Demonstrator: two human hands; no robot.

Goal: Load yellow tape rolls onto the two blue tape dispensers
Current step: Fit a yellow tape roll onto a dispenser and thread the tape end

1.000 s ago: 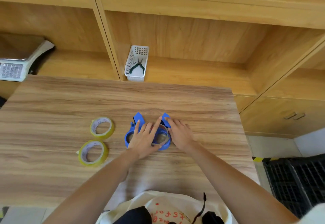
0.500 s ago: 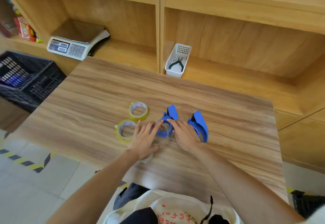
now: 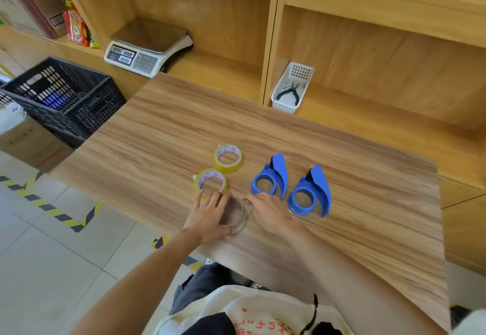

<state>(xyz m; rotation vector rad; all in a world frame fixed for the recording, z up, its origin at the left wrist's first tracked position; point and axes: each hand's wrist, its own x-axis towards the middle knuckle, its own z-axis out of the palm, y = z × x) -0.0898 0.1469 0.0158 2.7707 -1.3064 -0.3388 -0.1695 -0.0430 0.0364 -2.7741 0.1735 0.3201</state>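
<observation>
On table [image 3: 342,229] – left grip [image 3: 210,216] cupping clear roll [image 3: 235,217]

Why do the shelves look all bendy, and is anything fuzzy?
Head view: the wide lens bows the shelf divider and the table edges near the frame's sides. The left hand and the clear roll under it look soft and blurry, while the blue dispensers and yellow tape rolls stay fairly sharp. Lighting is even, without strong glare.

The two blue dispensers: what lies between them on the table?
Head view: nothing; only bare wood separates the left dispenser from the right dispenser.
</observation>
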